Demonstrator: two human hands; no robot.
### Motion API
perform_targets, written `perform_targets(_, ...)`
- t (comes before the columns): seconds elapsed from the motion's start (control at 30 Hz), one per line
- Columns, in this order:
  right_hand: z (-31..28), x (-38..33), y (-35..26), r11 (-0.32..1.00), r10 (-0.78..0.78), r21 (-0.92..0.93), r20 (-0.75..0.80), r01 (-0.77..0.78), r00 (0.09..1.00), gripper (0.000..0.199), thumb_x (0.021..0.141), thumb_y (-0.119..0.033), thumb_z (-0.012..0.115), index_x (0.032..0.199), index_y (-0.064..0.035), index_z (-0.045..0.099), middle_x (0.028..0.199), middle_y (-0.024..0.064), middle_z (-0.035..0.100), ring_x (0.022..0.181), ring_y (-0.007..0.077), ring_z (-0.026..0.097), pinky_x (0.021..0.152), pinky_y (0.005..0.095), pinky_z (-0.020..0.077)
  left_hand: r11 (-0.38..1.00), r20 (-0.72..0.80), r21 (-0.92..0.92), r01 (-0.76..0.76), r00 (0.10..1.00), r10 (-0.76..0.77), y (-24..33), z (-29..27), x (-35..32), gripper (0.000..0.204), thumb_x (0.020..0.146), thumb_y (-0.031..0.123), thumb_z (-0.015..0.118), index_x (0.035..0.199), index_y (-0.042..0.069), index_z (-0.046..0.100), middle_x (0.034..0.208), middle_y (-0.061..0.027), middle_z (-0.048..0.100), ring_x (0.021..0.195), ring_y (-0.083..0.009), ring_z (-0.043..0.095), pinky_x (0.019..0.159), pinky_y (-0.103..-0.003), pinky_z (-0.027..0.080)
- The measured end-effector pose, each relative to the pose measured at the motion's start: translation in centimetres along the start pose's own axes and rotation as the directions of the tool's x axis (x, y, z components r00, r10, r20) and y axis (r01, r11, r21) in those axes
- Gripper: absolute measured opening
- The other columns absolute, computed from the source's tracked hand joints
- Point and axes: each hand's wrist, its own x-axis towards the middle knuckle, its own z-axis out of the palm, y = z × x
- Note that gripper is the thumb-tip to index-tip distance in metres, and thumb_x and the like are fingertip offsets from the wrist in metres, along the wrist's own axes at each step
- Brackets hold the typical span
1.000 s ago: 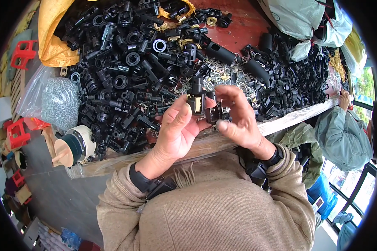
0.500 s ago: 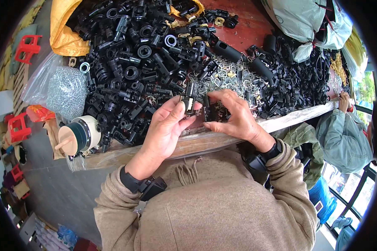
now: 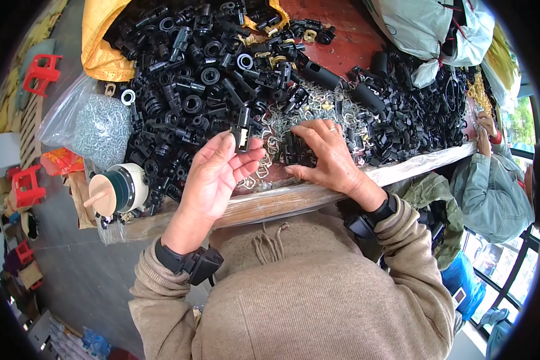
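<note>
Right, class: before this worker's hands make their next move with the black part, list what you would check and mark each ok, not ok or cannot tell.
1. Small black part held at the fingertips of the left hand: ok.
2. Right hand resting on the metal clips and black pieces by the table edge: ok.
3. Whether the right hand grips a clip or piece: cannot tell, fingers cover it.
4. Pile of black parts close ahead of both hands: ok.
5. Wooden table edge free of overhanging parts near the hands: ok.
6. The other person's hand stays far right, apart from these hands: ok.
</note>
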Motion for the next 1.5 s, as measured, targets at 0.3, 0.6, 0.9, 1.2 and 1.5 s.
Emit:
perform_targets(0.3,-2.8,0.9,1.3,0.994,-0.045,0.092,-0.097,0.054,0.994,0.047,0.065,-0.026,0.066,0.102,-0.0026,0.05,0.095,0.0118,0.05,0.085,0.0278,0.048,0.071,0.0361,0.0394,1.0,0.052,0.021,-0.008,0.999,0.007,0.4,-0.6,0.3,0.022,0.083,0.019,0.05,0.097,0.002,0.051,0.089,-0.0122,0.058,0.077,-0.0167,0.058,0.069,-0.027,0.047)
perform_targets(0.6,-6.9,8.5,9.4,0.993,-0.054,-0.109,-0.179,0.035,0.982,0.019,0.069,-0.011,0.06,0.084,-0.0005,0.056,0.076,0.0118,0.055,0.068,0.0284,0.053,0.061,0.0325,0.0432,0.998,0.079,0.055,-0.025,0.997,0.021,1.0,0.3,0.7,0.024,0.083,0.017,0.05,0.099,0.0,0.05,0.087,-0.0125,0.058,0.072,-0.017,0.058,0.064,-0.027,0.049)
perform_targets(0.9,-11.2,2.2,8.4,0.927,0.104,-0.342,-0.165,-0.156,0.981,0.031,0.066,-0.017,0.062,0.09,-0.0002,0.054,0.083,0.0134,0.053,0.077,0.0306,0.051,0.068,0.0361,0.0405,0.998,0.025,0.053,-0.045,0.999,0.043,1.7,-0.9,0.2,0.024,0.083,0.016,0.049,0.1,-0.002,0.049,0.088,-0.0141,0.057,0.073,-0.0186,0.058,0.065,-0.027,0.049)
perform_targets(1.2,-9.5,-1.9,7.0,0.932,0.333,-0.103,-0.135,-0.348,0.933,0.041,0.066,-0.019,0.062,0.102,-0.0025,0.05,0.089,0.0111,0.052,0.085,0.0227,0.05,0.071,0.0318,0.0392,0.995,0.099,0.097,-0.025,0.995,0.015,0.8,1.0,0.7,0.024,0.082,0.015,0.051,0.099,-0.002,0.049,0.089,-0.0146,0.057,0.072,-0.0162,0.057,0.063,-0.025,0.049)
perform_targets(1.5,-10.2,-3.1,7.7,-0.145,0.665,0.925,-0.172,0.352,0.726,0.039,0.081,-0.028,0.049,0.107,-0.0003,0.045,0.094,0.0065,0.052,0.081,0.0174,0.05,0.065,0.0268,0.0418,0.987,0.153,0.159,0.024,0.987,-0.049,0.6,2.1,-0.1,0.03,0.082,0.015,0.052,0.106,-0.002,0.048,0.091,-0.0108,0.057,0.073,-0.0121,0.056,0.064,-0.024,0.048)
